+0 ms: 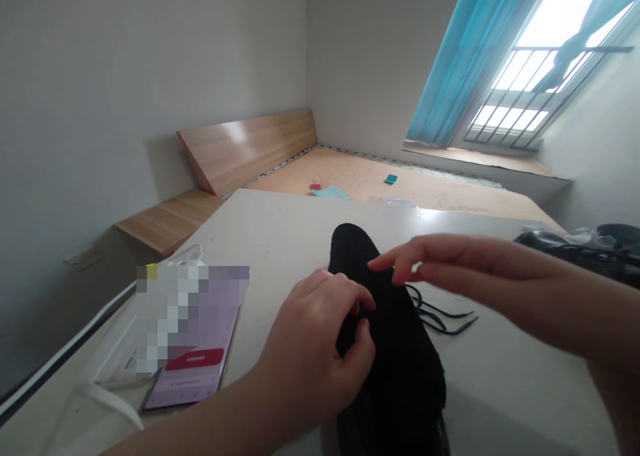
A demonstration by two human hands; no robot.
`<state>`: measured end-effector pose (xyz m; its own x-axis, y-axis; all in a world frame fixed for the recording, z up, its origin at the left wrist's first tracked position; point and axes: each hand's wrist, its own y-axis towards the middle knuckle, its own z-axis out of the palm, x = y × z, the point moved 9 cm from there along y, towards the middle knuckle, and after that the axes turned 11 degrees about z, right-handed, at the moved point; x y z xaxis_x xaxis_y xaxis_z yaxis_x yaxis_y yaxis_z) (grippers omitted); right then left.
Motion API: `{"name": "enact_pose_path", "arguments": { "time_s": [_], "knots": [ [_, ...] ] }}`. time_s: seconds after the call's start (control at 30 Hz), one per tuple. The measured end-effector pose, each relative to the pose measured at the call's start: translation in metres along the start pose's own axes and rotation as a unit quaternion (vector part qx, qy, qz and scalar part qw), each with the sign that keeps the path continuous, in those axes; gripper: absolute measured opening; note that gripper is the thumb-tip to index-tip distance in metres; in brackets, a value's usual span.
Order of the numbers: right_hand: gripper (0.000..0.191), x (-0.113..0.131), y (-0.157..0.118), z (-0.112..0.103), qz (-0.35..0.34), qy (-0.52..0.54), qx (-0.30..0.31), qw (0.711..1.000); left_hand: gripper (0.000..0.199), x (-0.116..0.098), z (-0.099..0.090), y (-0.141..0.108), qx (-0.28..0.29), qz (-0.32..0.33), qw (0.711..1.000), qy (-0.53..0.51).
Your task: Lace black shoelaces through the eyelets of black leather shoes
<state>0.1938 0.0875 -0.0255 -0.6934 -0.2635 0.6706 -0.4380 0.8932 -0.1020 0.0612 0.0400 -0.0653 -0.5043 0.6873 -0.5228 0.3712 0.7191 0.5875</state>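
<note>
A long black item (pixel 400 349), like an insole or shoe part, lies lengthwise on the white table (pixel 280 229), its rounded end pointing away. Something dark and glossy shows beneath its near end. Over its left edge rests my left hand (pixel 325 343), fingers curled, with a gap between thumb and index finger and nothing seen between them. My right hand (pixel 450 263) hovers at the item's right side, fingers stretched toward it and thumb apart, holding nothing. Dark laces (pixel 445 319) with pointed tips stick out to the right from under the item.
A lit phone (pixel 200 369) and a white power strip with cables (pixel 125 349), partly pixelated, lie at the left. Dark items in clear plastic (pixel 580 249) sit at the right edge. Beyond the table is a bed (pixel 450 193) with small cloth pieces.
</note>
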Motion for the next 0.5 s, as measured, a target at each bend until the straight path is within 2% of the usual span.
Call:
{"name": "enact_pose_path", "arguments": {
  "time_s": [0.07,0.1,0.13,0.23,0.3,0.4,0.5],
  "knots": [
    [0.035,-0.026,0.016,-0.02,0.049,-0.086,-0.048,0.994,0.013,-0.002,0.003,0.0,0.01,0.015,1.0,0.012],
    [0.038,-0.046,0.024,-0.024,0.104,-0.166,-0.051,0.979,0.013,-0.003,0.003,0.0,0.013,0.021,1.0,0.014],
    [0.042,-0.069,0.03,-0.024,0.164,-0.248,-0.03,0.954,0.013,-0.003,0.004,0.0,0.014,0.024,0.999,0.016],
    [0.053,-0.111,0.04,-0.001,0.228,-0.31,0.067,0.921,0.012,-0.003,0.004,0.0,0.012,0.031,0.999,0.024],
    [0.058,-0.12,0.043,0.019,0.23,-0.322,0.104,0.913,0.012,-0.004,0.004,0.001,0.011,0.034,0.999,0.025],
    [0.062,-0.114,0.044,0.042,0.211,-0.34,0.109,0.91,0.011,-0.004,0.004,0.001,0.01,0.037,0.999,0.023],
    [0.042,-0.101,0.044,0.056,0.171,-0.312,0.123,0.926,0.01,-0.004,0.004,0.001,0.009,0.033,0.999,0.015]
  ]
}}
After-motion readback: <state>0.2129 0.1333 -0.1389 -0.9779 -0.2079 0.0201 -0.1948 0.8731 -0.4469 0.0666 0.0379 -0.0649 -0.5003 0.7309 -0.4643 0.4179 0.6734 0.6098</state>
